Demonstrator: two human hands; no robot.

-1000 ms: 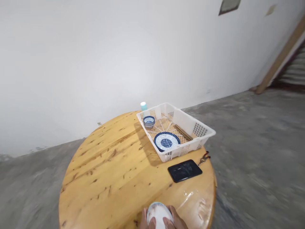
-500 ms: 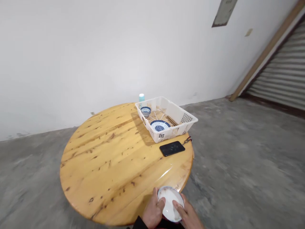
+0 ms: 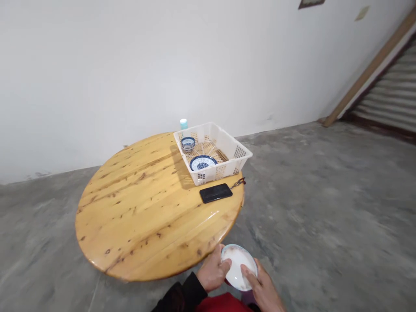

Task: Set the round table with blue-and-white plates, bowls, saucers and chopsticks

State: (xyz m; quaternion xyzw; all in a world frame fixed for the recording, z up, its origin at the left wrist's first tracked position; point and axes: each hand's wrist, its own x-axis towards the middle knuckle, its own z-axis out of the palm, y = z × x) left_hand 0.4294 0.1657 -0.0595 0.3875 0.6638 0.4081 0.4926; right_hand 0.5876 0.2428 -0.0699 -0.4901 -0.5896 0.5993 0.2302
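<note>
Both hands hold a small white dish point(image 3: 238, 255) with a faint patterned rim, just off the near right edge of the table. My left hand point(image 3: 213, 269) grips its left side, the thumb lying on the inner surface. On the opposite side my right hand point(image 3: 261, 284) is closed round the rim, its thumb also pressed inside. The dish is tilted so that its inside faces me. The fingers underneath are hidden.
A round wooden table point(image 3: 136, 225) bears a white plastic basket point(image 3: 224, 169) with stacked blue-patterned bowls point(image 3: 188, 145), a blue-rimmed plate point(image 3: 203, 163) and chopsticks point(image 3: 222, 155). A black phone point(image 3: 216, 193) lies before the basket; a light-blue bottle point(image 3: 183, 124) stands behind it.
The view has shifted, so the table and basket sit further left and higher. The dish, held in both hands, has moved from over the table's edge to beyond it on the right.
</note>
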